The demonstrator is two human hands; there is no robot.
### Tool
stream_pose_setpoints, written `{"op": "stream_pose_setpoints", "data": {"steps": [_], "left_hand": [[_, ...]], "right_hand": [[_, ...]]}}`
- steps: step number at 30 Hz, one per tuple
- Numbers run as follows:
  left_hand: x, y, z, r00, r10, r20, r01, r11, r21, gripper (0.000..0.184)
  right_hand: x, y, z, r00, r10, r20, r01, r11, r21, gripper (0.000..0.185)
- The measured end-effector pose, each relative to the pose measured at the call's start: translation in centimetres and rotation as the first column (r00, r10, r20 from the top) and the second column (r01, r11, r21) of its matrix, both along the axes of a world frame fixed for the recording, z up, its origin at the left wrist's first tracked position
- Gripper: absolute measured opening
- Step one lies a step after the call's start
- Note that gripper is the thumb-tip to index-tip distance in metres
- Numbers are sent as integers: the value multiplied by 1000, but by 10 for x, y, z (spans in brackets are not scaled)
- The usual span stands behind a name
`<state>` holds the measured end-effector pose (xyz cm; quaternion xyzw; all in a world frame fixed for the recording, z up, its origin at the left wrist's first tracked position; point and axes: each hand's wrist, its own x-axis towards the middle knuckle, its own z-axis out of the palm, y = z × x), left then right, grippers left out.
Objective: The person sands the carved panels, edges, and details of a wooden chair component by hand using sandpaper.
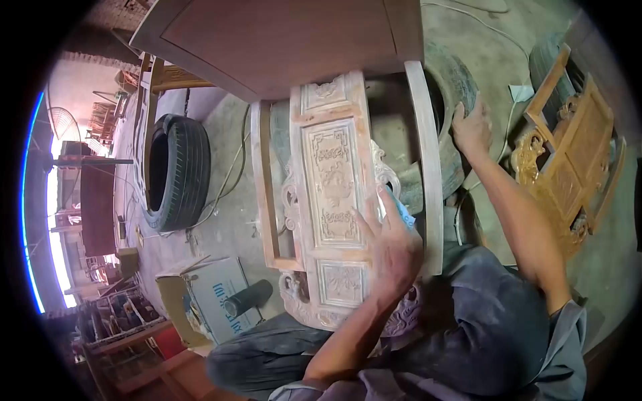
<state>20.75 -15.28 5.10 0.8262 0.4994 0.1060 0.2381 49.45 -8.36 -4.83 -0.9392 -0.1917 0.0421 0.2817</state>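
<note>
A pale carved wooden chair frame (332, 180) lies in front of me, with relief panels down its middle and scrolled edges. My left hand (394, 250) is on the right side of the carved panel, its fingers partly spread over the surface. Held against that hand is a small blue sheet (403, 212), partly hidden by the fingers. Farther up and right, my right hand (472, 130) rests on the edge of a large tyre (451, 83), thumb and fingers apart. The tyre lies beneath the frame's right side rail (428, 167).
A broad brown board (281, 40) rises at the top. Another tyre (184, 170) stands at left. Below it are an open cardboard box (221, 294) and a dark cylinder (247, 299). A yellowish carved chair (575, 160) lies at right. Cables cross the floor.
</note>
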Motion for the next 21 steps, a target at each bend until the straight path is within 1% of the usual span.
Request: {"op": "stream_pose_setpoints", "data": {"steps": [1,4,6,7,8,9,11,13,14,16,17,18,21], "left_hand": [[2,1,4,1000,25,-4,-25,999,-36,77],[-7,-9,-9,998,-42,-53,46,996,83,83],[-9,-3,-19,998,-53,34,48,992,115,85],[-13,2,-17,997,-50,55,46,997,59,84],[-17,5,-12,996,-44,75,44,999,3,84],[-22,4,-17,996,-60,65,59,998,17,85],[-27,2,-29,993,-113,-26,114,993,42,85],[-26,6,-30,982,-124,-140,125,992,-2,86],[-13,8,-53,987,-159,-25,161,976,147,85],[-25,10,-59,988,-146,55,128,958,257,88],[-21,4,-59,979,-169,111,129,945,299,89],[-22,-2,-58,975,-170,144,129,957,260,88],[-25,15,-61,980,-184,81,153,945,289,89]], "right_hand": [[-2,-2,0,1000,-4,-8,4,1000,1,78],[0,3,1,1000,-7,-5,7,1000,23,79],[1,0,-4,1000,5,18,-5,1000,31,79],[7,-3,-12,1000,4,20,-4,1000,-13,77],[2,11,-19,1000,29,-2,-29,999,-14,76],[-1,14,-18,999,45,28,-45,999,-15,72],[26,0,-41,993,85,82,-88,996,24,72],[54,-11,-65,987,86,134,-87,996,1,72],[67,-18,-79,984,69,164,-64,997,-34,72],[80,-22,-89,981,67,184,-56,996,-67,72],[81,-26,-85,981,69,183,-58,996,-66,71],[83,-27,-83,981,74,180,-64,996,-63,71],[89,-27,-84,977,104,184,-95,994,-54,70]]}}
